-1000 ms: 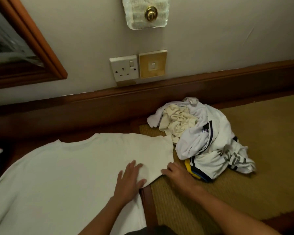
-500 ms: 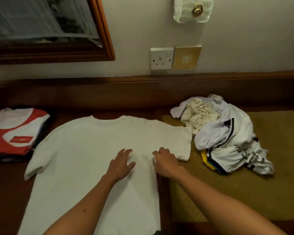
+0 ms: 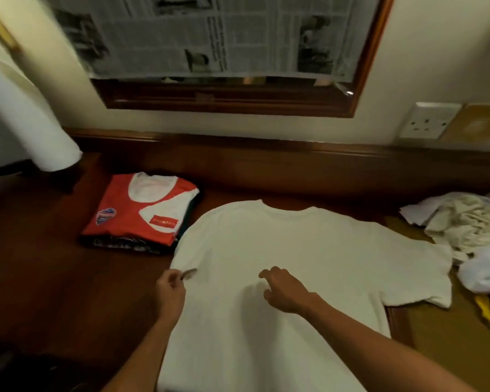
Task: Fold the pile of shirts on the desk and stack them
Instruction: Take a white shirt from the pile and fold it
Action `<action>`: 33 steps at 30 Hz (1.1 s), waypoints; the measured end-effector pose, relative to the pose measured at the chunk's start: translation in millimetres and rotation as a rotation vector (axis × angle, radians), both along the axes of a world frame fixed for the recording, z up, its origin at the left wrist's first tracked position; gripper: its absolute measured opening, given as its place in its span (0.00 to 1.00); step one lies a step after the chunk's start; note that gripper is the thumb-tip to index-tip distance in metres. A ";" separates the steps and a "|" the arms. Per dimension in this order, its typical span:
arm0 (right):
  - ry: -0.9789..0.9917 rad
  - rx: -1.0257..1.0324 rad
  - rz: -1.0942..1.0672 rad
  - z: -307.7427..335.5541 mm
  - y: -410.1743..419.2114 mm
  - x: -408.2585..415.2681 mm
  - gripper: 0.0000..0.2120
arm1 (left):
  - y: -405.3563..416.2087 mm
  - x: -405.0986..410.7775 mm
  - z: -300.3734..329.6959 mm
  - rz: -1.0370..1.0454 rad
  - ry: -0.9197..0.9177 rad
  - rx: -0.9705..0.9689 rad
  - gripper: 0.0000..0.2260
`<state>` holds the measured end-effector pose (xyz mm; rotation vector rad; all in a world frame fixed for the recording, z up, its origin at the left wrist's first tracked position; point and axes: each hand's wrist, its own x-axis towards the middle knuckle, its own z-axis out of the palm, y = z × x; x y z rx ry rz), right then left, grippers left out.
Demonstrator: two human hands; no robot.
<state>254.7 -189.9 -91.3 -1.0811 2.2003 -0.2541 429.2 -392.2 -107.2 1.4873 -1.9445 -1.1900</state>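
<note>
shirt [image 3: 309, 264] flat (collar toward wall), hem near.

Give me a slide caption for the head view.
Both hands smooth a white T-shirt laid flat between folded stack and unfolded pile.

Stack [image 3: 142, 210] left of shirt [image 3: 309, 250] (pile [image 3: 470, 236] seemingly right)

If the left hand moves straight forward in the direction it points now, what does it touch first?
Probably the folded red and white shirt atop the stack. The left hand, at the white T-shirt's left sleeve edge, points up-left toward it; depth is uncertain.
</note>
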 end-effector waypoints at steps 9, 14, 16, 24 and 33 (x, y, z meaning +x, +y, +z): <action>0.028 0.018 0.012 5.8 -114.1 19.7 0.23 | -103.4 -8.9 -31.8 0.008 -0.057 0.160 0.07; 0.011 0.037 -0.004 0.6 -151.3 22.2 0.23 | -110.2 -15.5 -59.8 -0.284 -0.357 0.103 0.20; -0.001 0.056 -0.011 -2.0 -163.8 18.2 0.23 | -104.8 -17.4 -63.0 -0.357 -0.402 0.024 0.19; -0.005 0.081 0.005 -13.2 -212.2 -7.9 0.23 | -136.6 -40.4 -3.8 -0.480 -0.069 -0.206 0.07; -0.034 0.101 -0.008 -21.9 -239.1 -22.6 0.26 | -248.1 -71.7 36.0 -0.282 0.095 0.300 0.08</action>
